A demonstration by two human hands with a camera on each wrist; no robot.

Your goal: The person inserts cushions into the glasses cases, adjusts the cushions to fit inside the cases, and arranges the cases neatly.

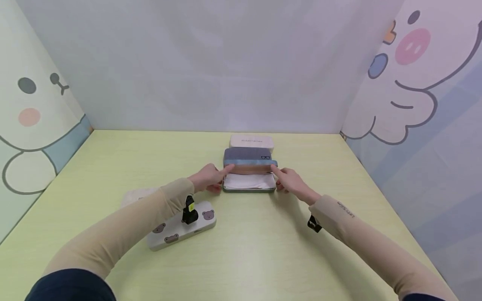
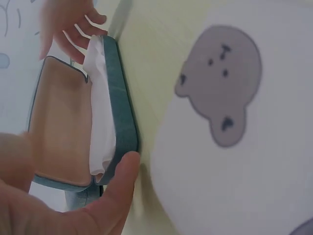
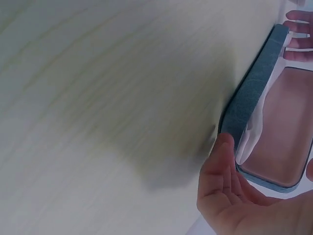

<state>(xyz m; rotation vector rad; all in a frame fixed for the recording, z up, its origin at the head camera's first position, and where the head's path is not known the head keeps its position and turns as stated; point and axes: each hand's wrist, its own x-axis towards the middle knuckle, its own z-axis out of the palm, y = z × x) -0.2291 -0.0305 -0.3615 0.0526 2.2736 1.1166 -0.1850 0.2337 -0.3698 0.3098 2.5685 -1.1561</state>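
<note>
An opened teal glasses case (image 1: 249, 190) lies at mid-table with its lid raised. The lid's tan lining (image 2: 63, 122) faces front, and a folded white cloth (image 1: 249, 181) fills the base. At the case's left end, my left hand (image 1: 208, 177) reaches a finger to the lid edge; in the left wrist view another finger touches the base's front corner. My right hand (image 1: 293, 182) mirrors this at the right end, with a finger at the lid edge and curled fingers (image 3: 220, 156) at the base corner.
Behind the open case sit a grey-blue case (image 1: 244, 154) with a glasses mark and a pale pink case (image 1: 251, 141). A white case with bear faces (image 1: 177, 230) lies front left, partly under my left forearm. Another pale case (image 1: 132, 196) is beyond it. Printed cloth walls surround the table.
</note>
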